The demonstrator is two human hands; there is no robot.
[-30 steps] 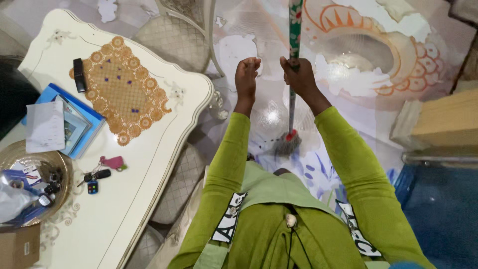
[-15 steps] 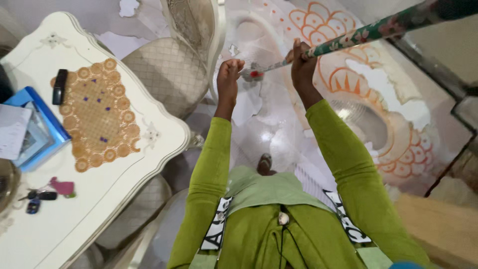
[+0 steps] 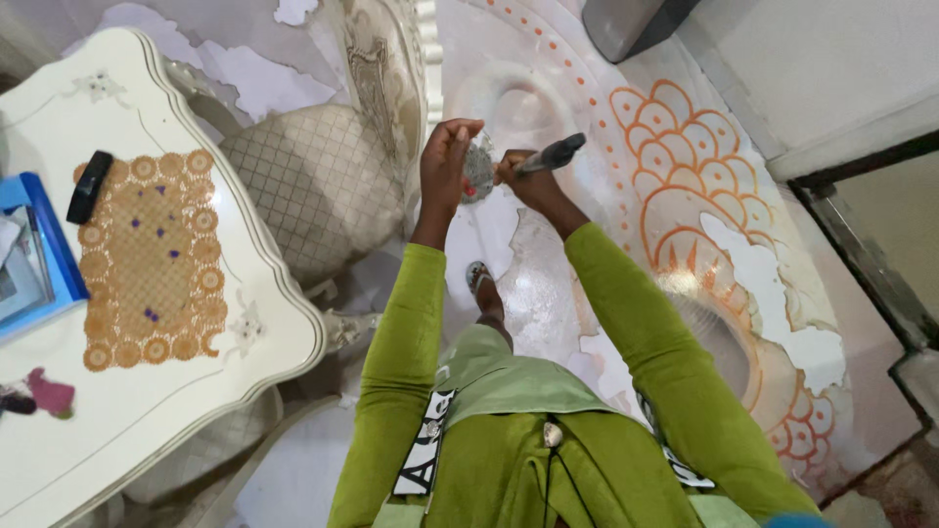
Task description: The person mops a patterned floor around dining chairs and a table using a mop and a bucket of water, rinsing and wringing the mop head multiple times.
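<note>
My right hand [image 3: 525, 186] is closed around a broom's handle [image 3: 551, 155], which is foreshortened and points up toward the camera. The grey bristle head of the broom [image 3: 478, 168] is raised in front of me between my two hands. My left hand [image 3: 445, 156] is at the left side of the bristles with its fingers curled onto them. Both arms wear green sleeves. Below the hands, my foot in a sandal [image 3: 481, 284] stands on the patterned floor.
A white ornate table [image 3: 245, 323] at left carries an orange lace doily [image 3: 147, 259], a black remote [image 3: 88, 186] and a blue folder [image 3: 44, 244]. A padded cream chair [image 3: 313, 181] stands beside it. A dark bin [image 3: 636, 24] sits at the top; a wall and threshold are at right.
The broom went from standing upright on the floor to lifted and tipped, so its head came up to my hands. My left hand closed onto the bristles. The view swung right.
</note>
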